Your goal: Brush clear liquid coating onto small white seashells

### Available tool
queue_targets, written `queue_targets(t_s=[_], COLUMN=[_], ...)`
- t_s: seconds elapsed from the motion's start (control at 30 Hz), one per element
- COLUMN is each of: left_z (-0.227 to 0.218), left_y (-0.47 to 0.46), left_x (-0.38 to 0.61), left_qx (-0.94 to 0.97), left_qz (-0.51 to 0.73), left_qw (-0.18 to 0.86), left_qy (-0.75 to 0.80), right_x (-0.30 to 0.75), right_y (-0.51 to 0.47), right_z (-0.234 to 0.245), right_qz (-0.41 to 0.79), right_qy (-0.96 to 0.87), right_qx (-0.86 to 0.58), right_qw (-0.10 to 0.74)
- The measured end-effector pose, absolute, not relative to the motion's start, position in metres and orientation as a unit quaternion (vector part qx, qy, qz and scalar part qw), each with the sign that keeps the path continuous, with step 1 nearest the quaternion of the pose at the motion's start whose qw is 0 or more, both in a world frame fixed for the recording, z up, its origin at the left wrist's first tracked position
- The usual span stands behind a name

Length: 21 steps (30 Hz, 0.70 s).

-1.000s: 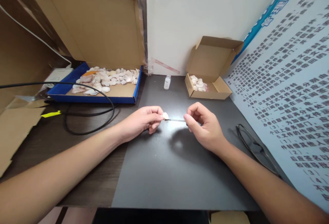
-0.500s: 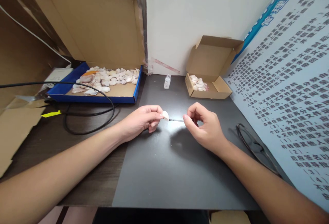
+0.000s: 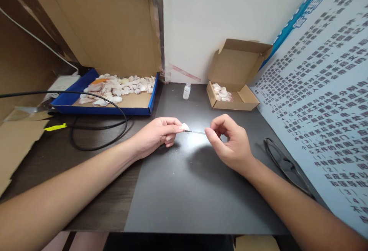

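Observation:
My left hand [image 3: 161, 134] pinches a small white seashell [image 3: 186, 127] between thumb and fingertips, above the grey mat [image 3: 172, 205]. In my right hand [image 3: 228, 137], closed with thumb against fingers, is a thin, slender stick [image 3: 197, 132] with a dark tip. The stick points left, and its tip meets the lower edge of the shell. Its rear end is hidden in my right hand; whether the tip has bristles is too small to tell. A small clear bottle [image 3: 186, 91] with whitish contents stands beyond my hands.
A blue-sided cardboard box [image 3: 103, 109] with many shells sits at back left, lid raised. Another open cardboard box [image 3: 234, 106] with shells stands at back right. A black cable [image 3: 97, 128] loops near my left forearm. Glasses [image 3: 287, 166] lie beside my right forearm, by the printed panel [image 3: 322, 128].
The shell has tilted slightly in my left fingers. The stick's tip has risen a little and now overlaps the shell's lower edge. Both grips are unchanged.

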<state>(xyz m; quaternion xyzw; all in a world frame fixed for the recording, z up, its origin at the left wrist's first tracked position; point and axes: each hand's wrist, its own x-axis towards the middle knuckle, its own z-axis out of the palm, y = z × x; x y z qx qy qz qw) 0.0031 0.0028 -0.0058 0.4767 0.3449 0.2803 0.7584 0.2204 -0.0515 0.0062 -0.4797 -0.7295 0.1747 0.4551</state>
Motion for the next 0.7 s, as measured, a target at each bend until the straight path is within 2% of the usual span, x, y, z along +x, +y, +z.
queue_targets(t_s=[0.4, 0.53, 0.7], left_z=[-0.0049, -0.0053, -0.006], left_y=[0.0025, 0.0026, 0.003], left_x=[0.0038, 0.0042, 0.0041], left_qx=[0.481, 0.479, 0.471], left_qz=[0.283, 0.284, 0.286], left_qw=[0.752, 0.753, 0.76], left_qy=[0.35, 0.351, 0.344], right_x=[0.2186, 0.2188, 0.2207], right_y=[-0.0511, -0.0515, -0.0508], right_z=[0.0073, 0.0077, 0.008], right_qz=[0.141, 0.153, 0.148], right_qy=[-0.751, -0.74, -0.759], right_qx=[-0.481, -0.477, -0.488], right_qw=[0.431, 0.449, 0.405])
